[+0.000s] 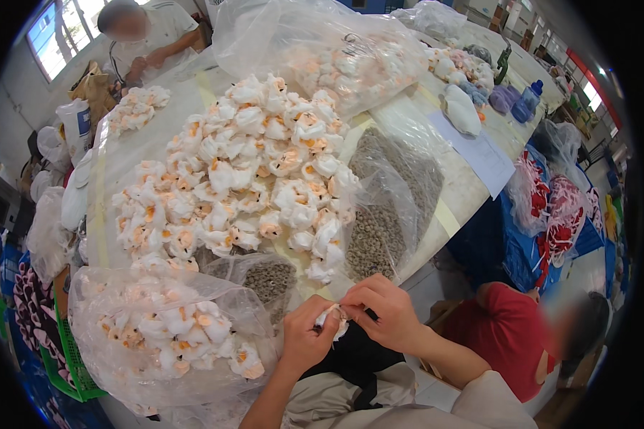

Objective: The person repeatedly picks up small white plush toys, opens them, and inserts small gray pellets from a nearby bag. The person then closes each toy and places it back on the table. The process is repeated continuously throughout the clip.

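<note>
Close to my body, at the near edge of the table, my left hand (310, 334) is closed round a small white-and-peach plush piece (340, 327). My right hand (383, 314) has its thumb and finger pinched together at the top edge of this piece, against the left fingertips. Anything finer between those fingers is too small to make out. Just beyond, a big heap of similar fluffy plush pieces (250, 171) with orange bits covers the table (436, 207). A clear bag of grey-brown pellets (373, 239) lies beside the heap, and a smaller pellet bag (268, 279) lies nearer.
More plush pieces fill a clear bag (172, 329) at near left and another bag (358, 68) at the back. One person (154, 39) sits at far left, another in red (497, 332) at right. Paper (479, 154) and a blue bottle (528, 100) lie toward the right edge.
</note>
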Available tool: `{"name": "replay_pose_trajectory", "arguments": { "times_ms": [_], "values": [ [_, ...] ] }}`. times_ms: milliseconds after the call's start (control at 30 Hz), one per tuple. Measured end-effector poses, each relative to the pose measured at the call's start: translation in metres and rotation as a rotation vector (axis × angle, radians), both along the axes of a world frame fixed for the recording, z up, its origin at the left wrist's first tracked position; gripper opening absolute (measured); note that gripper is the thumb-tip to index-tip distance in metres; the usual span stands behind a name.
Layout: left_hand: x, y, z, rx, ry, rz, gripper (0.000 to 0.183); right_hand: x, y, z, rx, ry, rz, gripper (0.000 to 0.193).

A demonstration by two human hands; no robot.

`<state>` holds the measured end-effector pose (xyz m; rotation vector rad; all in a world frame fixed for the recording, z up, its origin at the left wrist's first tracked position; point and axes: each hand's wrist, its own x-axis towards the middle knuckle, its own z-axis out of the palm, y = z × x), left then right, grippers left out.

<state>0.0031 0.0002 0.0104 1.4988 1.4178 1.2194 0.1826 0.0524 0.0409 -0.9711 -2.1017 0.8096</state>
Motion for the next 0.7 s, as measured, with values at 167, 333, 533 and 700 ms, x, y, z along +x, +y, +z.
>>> {"name": "replay_pose_trajectory", "arguments": {
  "times_ms": [167,333,533,700],
  "values": [
    [0.005,0.001,-0.004,0.046,0.040,0.024,0.011,0.005,0.011,-0.001,-0.067,0.006,0.131,0.015],
    [0.004,0.003,-0.006,0.080,0.091,-0.004,0.010,0.006,0.015,-0.005,-0.013,-0.043,0.165,0.014],
    [0.005,0.004,-0.010,0.113,0.167,-0.033,0.010,0.005,0.016,-0.010,-0.032,-0.029,0.183,0.012],
    [0.008,0.002,-0.007,0.079,0.088,-0.003,0.010,0.003,0.008,-0.012,0.006,-0.004,0.118,0.015]
  ]
}}
